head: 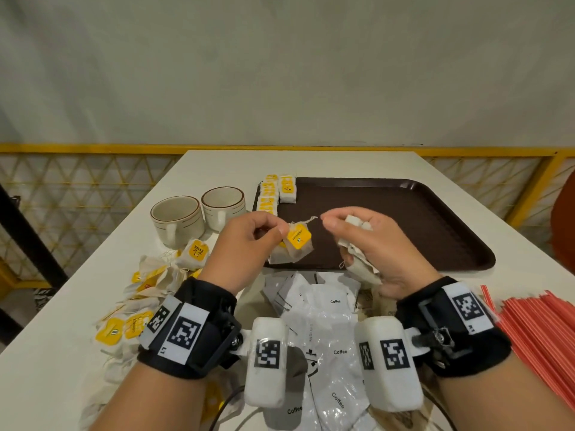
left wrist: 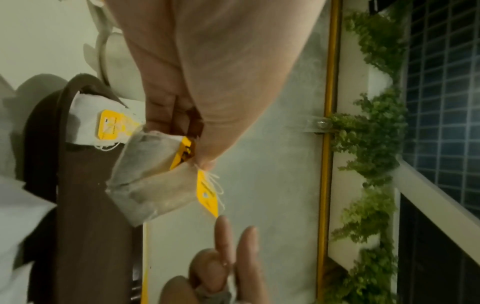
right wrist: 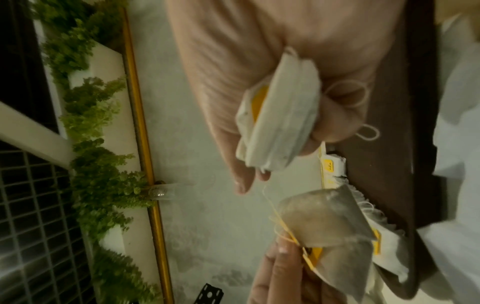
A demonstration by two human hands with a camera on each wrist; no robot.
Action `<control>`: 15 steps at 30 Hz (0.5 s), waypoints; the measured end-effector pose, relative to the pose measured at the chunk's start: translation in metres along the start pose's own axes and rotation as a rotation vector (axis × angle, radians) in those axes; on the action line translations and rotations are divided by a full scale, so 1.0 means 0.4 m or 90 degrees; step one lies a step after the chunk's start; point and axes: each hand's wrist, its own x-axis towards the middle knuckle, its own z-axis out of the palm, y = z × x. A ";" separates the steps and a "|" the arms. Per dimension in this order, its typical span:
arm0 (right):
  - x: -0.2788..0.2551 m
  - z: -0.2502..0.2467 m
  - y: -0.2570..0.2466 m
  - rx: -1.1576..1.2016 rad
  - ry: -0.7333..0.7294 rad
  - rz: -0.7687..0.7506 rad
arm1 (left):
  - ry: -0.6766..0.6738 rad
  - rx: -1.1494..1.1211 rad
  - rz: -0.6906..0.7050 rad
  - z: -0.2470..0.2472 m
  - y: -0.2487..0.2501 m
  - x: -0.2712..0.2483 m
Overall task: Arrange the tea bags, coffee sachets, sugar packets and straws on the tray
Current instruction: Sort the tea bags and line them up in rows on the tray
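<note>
Head view: both hands' fingers pinch tea bags [head: 297, 244] above the tray [head: 435, 219]'s near edge.

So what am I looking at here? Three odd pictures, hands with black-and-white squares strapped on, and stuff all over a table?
No machine here: a person works with bare hands, wearing a camera on the head and one on each wrist. The squares are printed markers on the wrist straps. The big picture comes from the head camera; the two sideways ones look along each hand.

On the white table sits a brown tray with a few tea bags lined up at its far left corner. Beside it stand two cups, with loose tea bags nearer, coffee sachets in front, and red straws on the right.

The left hand pinches tea bags with yellow tags; the right hand holds a small bunch of tea bags while its fingers pinch a string.
</note>
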 end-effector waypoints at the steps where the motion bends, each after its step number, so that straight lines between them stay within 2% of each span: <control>1: 0.000 0.002 0.002 -0.012 0.008 -0.025 | -0.020 0.024 0.005 0.002 0.002 -0.002; 3: 0.000 0.008 0.010 -0.103 -0.014 -0.054 | -0.064 0.036 0.013 0.008 0.007 -0.008; 6: 0.002 0.016 0.023 -0.203 -0.037 -0.045 | -0.091 0.022 0.020 0.013 0.012 -0.010; 15: 0.010 -0.001 0.022 -0.213 0.000 -0.065 | -0.034 -0.117 -0.035 0.008 0.005 -0.005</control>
